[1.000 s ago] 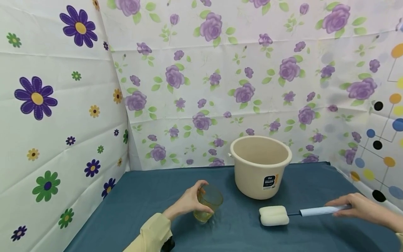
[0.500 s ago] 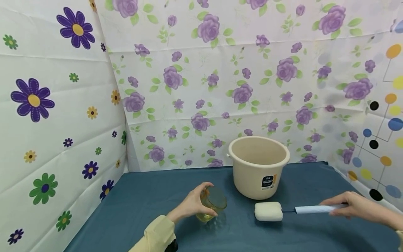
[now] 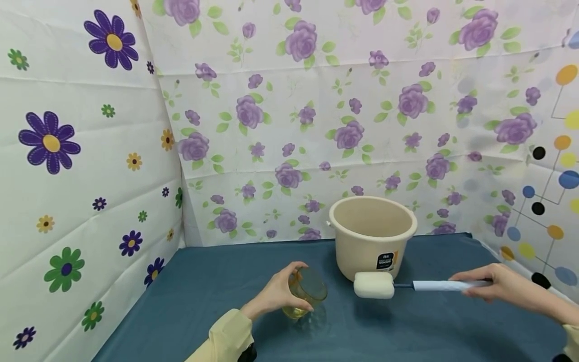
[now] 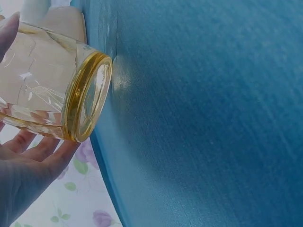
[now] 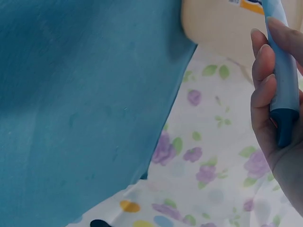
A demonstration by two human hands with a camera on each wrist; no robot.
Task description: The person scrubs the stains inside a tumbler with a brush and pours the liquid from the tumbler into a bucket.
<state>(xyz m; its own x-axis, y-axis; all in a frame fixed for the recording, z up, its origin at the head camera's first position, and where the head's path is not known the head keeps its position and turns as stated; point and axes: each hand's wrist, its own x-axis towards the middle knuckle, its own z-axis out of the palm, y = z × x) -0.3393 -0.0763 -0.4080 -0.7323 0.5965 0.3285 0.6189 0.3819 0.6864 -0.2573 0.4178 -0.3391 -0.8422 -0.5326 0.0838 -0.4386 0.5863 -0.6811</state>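
Note:
My left hand (image 3: 275, 294) grips a clear amber glass (image 3: 312, 286), thumb on the near side and fingers round the far side. The glass leans with its mouth up to the right; its base (image 4: 90, 97) stands just off the blue cloth in the left wrist view. My right hand (image 3: 506, 285) holds a sponge bottle brush by its pale blue handle (image 5: 285, 80), fingers curled round it. The brush lies level in the air, its white sponge head (image 3: 374, 285) pointing left towards the glass and overlapping the bucket's lower front in the head view.
A beige bucket (image 3: 362, 256) with a dark label stands at the back right of the table, which a dark blue cloth (image 3: 226, 271) covers. Flowered sheets (image 3: 271, 211) hang behind and at the left, and a dotted one (image 3: 552, 201) at the right.
The brush has risen and moved left, its sponge head coming nearer the glass. The left hand has shifted slightly right with the glass, then stayed almost still.

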